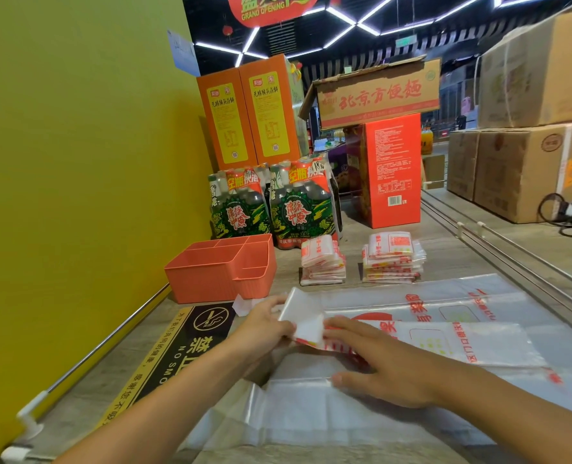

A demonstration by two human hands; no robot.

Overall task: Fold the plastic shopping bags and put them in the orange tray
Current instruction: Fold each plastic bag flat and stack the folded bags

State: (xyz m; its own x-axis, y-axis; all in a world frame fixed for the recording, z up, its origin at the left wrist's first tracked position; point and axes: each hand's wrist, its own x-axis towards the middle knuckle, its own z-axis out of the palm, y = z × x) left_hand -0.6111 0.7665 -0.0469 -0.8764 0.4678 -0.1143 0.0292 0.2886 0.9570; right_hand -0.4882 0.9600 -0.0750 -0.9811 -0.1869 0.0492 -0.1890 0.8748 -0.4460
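On the counter [445, 249], the left hand [267, 324] pinches the folded end of a plastic bag [421, 339] that the flat, open right hand [383, 365] presses down, the orange tray [211, 279] just beyond, beside two folded-bag stacks [391, 259] and bottle packs [271, 205].

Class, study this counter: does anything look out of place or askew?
Yes. A small white scrap of paper or plastic lies loose on the counter in front of the orange plastic compartment tray, apart from the two neat stacks of folded bags.
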